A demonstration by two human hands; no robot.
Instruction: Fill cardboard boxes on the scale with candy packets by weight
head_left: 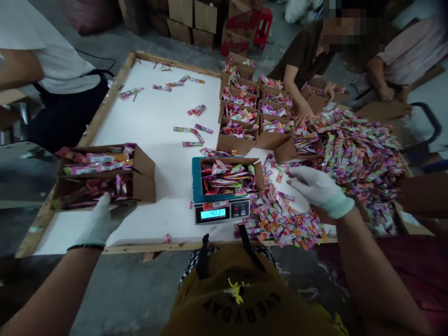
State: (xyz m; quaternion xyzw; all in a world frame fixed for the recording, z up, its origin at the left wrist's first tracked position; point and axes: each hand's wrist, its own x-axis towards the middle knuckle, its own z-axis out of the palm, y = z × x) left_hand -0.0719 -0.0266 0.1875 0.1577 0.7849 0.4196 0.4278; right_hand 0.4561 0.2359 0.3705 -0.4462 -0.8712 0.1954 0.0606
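Note:
My left hand (96,219), in a white glove, grips the near wall of an open cardboard box (143,189) at the left of the table. The thumb lies over the rim and the other fingers are partly hidden. This box holds small colourful sachets, and a similar filled box (143,161) sits right behind it. In the middle, a box of sachets (229,179) rests on a digital scale (240,208) with a lit display. My gloved right hand (310,186) hovers beside a loose heap of sachets (280,219), its fingers apart and nothing visible in them.
Rows of filled boxes (240,114) stand at the back right. A large sachet pile (360,149) covers the right side, where co-workers' hands (304,112) reach in. Stray sachets (189,130) dot the white tabletop (140,116), which has a wooden rim (105,105). Another person stands at the left.

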